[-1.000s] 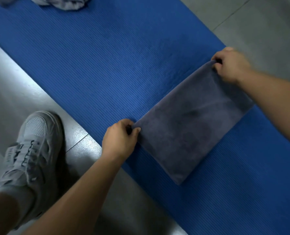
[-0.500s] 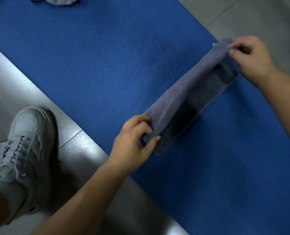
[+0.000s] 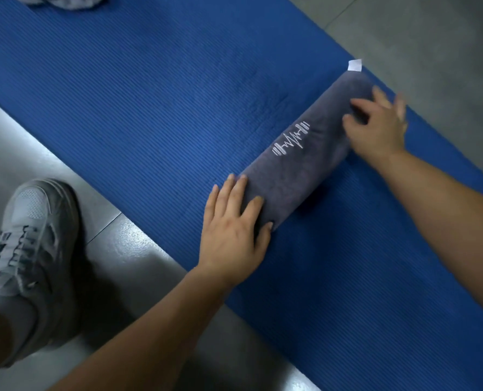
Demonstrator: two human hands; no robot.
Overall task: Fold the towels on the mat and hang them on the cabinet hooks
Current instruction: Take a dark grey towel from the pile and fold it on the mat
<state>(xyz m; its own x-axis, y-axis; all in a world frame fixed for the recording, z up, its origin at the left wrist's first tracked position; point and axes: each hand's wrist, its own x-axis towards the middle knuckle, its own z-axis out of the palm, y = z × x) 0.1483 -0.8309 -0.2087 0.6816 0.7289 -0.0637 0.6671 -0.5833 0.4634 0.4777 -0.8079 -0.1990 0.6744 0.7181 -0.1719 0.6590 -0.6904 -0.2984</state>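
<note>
Presently, the grey towel (image 3: 305,165) lies folded into a long narrow strip, set diagonally on the blue mat (image 3: 150,94). A white embroidered logo (image 3: 291,139) faces up near its middle, and a white label (image 3: 355,65) projects from its far end.

The left hand (image 3: 234,230) rests flat on the near end of the strip with its fingers straight and close together, gripping nothing. The right hand (image 3: 378,131) rests on the far end with its fingers spread apart. It is blurred, and no grip is evident.

A second, pale towel (image 3: 65,0) lies crumpled on the mat at the top edge of view. A grey shoe (image 3: 28,244) stands on the grey floor (image 3: 418,38) beside the mat.
</note>
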